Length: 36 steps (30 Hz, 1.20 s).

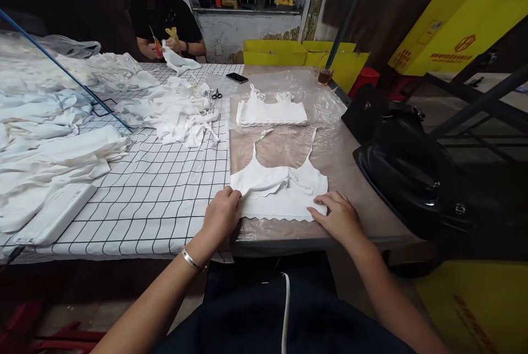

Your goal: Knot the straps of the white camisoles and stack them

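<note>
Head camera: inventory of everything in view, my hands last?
plastic sheet: one, clear, on the table
checked cloth: one, white with black lines, table's left
white top: one, white, on the plastic sheet
folded tops: one stack, white, beyond it
loose garments: several heaps, white, on the checked cloth
scissors: one, black, beside the middle heap
phone: one, black, far edge
glass: one, brown drink, far right
bag: one, black, right of table
boxes: several, yellow, far right
co-worker: one, black shirt, far side, holding white cloth
left hand: curled on the top's left edge
right hand: flat on its hem
</note>
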{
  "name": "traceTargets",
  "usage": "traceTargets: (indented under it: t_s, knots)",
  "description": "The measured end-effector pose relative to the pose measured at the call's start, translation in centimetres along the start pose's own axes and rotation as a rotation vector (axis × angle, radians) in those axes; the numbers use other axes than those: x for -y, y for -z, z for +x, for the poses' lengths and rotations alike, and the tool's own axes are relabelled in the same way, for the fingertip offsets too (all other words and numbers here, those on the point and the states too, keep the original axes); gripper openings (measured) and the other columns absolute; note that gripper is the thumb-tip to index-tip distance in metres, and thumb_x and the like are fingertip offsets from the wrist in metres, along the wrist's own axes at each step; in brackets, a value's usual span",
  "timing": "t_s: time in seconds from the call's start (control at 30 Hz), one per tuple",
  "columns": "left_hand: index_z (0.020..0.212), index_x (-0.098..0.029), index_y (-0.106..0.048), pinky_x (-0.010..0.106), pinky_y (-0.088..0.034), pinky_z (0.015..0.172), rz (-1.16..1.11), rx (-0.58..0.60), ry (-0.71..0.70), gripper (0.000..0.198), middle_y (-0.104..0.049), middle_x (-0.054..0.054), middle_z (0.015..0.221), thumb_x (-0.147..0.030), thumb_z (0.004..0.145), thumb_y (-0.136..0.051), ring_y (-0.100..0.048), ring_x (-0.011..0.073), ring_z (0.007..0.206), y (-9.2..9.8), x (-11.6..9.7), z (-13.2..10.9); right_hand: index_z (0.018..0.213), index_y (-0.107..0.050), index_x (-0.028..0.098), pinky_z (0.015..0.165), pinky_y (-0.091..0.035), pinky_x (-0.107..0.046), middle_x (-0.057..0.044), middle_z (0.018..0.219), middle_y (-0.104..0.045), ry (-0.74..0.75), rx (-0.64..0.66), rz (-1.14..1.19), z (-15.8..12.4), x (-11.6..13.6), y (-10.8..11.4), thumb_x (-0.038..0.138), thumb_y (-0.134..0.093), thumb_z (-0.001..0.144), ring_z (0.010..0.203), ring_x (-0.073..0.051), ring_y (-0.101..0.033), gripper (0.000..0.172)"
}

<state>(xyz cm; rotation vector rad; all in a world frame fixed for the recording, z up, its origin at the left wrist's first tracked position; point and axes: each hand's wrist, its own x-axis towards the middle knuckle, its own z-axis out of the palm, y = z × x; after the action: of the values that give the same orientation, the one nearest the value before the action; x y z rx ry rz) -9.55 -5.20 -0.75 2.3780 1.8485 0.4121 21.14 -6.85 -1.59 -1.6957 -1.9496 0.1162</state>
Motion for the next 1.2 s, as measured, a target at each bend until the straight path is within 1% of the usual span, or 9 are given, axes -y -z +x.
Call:
traceTargets:
  t_s: [0.2,0.3,0.43,0.6,0.77,0.87,1.03,1.13,1.2]
  knots:
    - [0.090,-0.019,-0.058,0.034,-0.048,0.072,-0.120,-0.074,-0.024,0.026,-0.058,0.008,0.089,-0.002,0.078,-0.042,-0.057,0.0225,0.083,-0.6,-0.4,-0.2,0.109,-0.059,0.022,0.081,-0.042,-0.039,-0.009,0.102,-0.063,0.017,0.032,-0.084,2.7,5.5,-2.8,0.043,-0.072,0.073,0.093,-0.029,-0.056,0.043]
    - [0.090,-0.020,-0.057,0.034,-0.049,0.073,-0.174,-0.156,-0.027,0.025,-0.057,0.008,0.092,-0.004,0.081,-0.039,-0.057,0.0218,0.083,-0.5,-0.4,-0.1,0.105,-0.058,0.020,0.077,-0.037,-0.038,-0.011,0.097,-0.065,0.010,0.045,-0.191,4.8,6.9,-4.5,0.029,-0.063,0.081,0.089,-0.029,-0.055,0.026]
    - [0.086,-0.020,-0.055,0.033,-0.048,0.071,-0.108,-0.096,-0.032,0.027,-0.055,0.007,0.088,0.000,0.073,-0.042,-0.056,0.0229,0.083,0.0,0.4,-0.2,0.088,-0.060,0.019,0.073,-0.031,-0.036,-0.010,0.084,-0.066,-0.032,-0.068,-0.288,6.4,4.0,-3.0,0.010,-0.049,0.081,0.081,-0.026,-0.054,0.016]
    - [0.082,-0.020,-0.054,0.030,-0.046,0.065,-0.120,-0.079,-0.009,0.022,-0.055,0.006,0.086,-0.002,0.072,-0.045,-0.056,0.0213,0.078,0.4,0.4,-0.1,0.086,-0.059,0.019,0.075,-0.034,-0.037,-0.010,0.083,-0.062,-0.154,-0.266,-0.237,5.2,1.0,0.7,0.016,-0.052,0.079,0.083,-0.028,-0.054,0.011]
    - [0.085,-0.021,-0.054,0.029,-0.047,0.064,-0.222,-0.175,0.005,0.023,-0.055,0.005,0.089,-0.005,0.074,-0.043,-0.054,0.0166,0.071,0.9,-0.4,0.5,0.105,-0.055,0.022,0.077,-0.036,-0.038,-0.010,0.100,-0.061,-0.057,-0.038,-0.203,3.5,4.1,-2.0,0.035,-0.069,0.073,0.091,-0.030,-0.054,0.038]
    - [0.086,-0.021,-0.054,0.029,-0.047,0.065,-0.223,-0.223,0.006,0.024,-0.054,0.005,0.088,-0.005,0.073,-0.042,-0.055,0.0174,0.072,1.4,0.1,0.5,0.098,-0.058,0.021,0.075,-0.036,-0.037,-0.010,0.094,-0.064,-0.072,-0.001,-0.229,4.0,4.1,-2.9,0.021,-0.061,0.077,0.087,-0.028,-0.056,0.021]
    - [0.083,-0.021,-0.053,0.029,-0.047,0.066,-0.159,-0.202,-0.031,0.023,-0.054,0.006,0.087,-0.004,0.075,-0.040,-0.054,0.0189,0.076,1.3,0.9,-0.6,0.087,-0.060,0.021,0.068,-0.041,-0.034,-0.006,0.077,-0.064,-0.116,-0.080,-0.059,3.8,-0.2,1.0,0.014,-0.052,0.071,0.071,-0.023,-0.057,0.019]
    - [0.079,-0.021,-0.053,0.031,-0.047,0.070,-0.102,-0.136,-0.132,0.024,-0.054,0.007,0.083,-0.003,0.077,-0.037,-0.053,0.0205,0.078,0.4,0.2,-1.5,0.081,-0.059,0.023,0.070,-0.042,-0.036,-0.005,0.074,-0.061,-0.131,-0.164,-0.104,1.3,-2.4,3.2,0.018,-0.052,0.068,0.070,-0.023,-0.057,0.016]
    - [0.075,-0.021,-0.053,0.032,-0.047,0.069,-0.062,-0.094,-0.183,0.025,-0.054,0.007,0.081,-0.003,0.079,-0.036,-0.052,0.0210,0.076,-0.2,-0.3,-2.1,0.077,-0.057,0.024,0.067,-0.042,-0.036,-0.003,0.069,-0.058,-0.153,-0.115,-0.120,-0.7,-3.2,3.8,0.019,-0.052,0.064,0.067,-0.023,-0.055,0.014]
